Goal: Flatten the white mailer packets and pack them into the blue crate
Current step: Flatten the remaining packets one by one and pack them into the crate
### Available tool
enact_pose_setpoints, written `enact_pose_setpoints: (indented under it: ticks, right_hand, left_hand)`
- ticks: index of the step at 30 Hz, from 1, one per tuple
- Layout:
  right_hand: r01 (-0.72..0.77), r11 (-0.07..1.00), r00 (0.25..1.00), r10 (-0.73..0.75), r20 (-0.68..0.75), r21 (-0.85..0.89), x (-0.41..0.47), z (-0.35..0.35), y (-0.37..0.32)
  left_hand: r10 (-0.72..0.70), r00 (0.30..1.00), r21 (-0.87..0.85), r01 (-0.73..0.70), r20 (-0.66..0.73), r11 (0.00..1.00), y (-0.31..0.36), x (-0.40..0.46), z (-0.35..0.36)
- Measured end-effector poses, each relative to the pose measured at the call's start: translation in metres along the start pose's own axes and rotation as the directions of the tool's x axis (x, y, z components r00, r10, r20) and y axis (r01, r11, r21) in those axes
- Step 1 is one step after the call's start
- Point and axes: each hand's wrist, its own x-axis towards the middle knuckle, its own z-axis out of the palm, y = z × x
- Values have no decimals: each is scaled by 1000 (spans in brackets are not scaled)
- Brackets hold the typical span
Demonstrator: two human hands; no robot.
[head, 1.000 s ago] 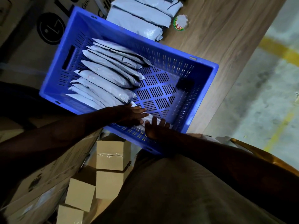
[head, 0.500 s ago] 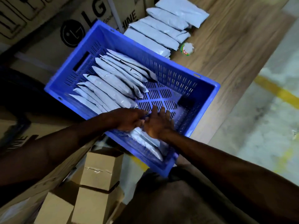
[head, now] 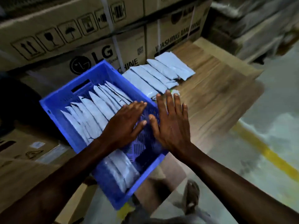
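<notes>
Both hands flat, fingers straight, holding nothing: left hand [head: 125, 125] and right hand [head: 171, 123] at frame centre over the blue crate [head: 53, 107]. White mailer packets [head: 93, 110] stand in a row inside the crate; more packets [head: 160, 73] lie on the desk [head: 218, 94], upper centre.

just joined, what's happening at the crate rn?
A person is packing white mailer packets into a blue crate on a wooden table. One row of packets stands on edge along the crate's far-left side, and a few more lie at the near end. Both hands are empty, fingers straight: the left hand is over the crate, the right hand over its right wall. More unpacked packets wait on the table beyond the crate.
</notes>
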Motion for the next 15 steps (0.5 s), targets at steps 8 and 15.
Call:
enact_pose_setpoints:
  ticks: [8,15]
  right_hand:
    - [119,993,992,-119,48,-12,19,-26,142]
    - [125,992,990,-123,75,-27,43,-38,224]
  left_hand:
    - [-233,972,1,233,0,972,112,82,46]
    - [-286,957,97,281,42,955,141,141,76]
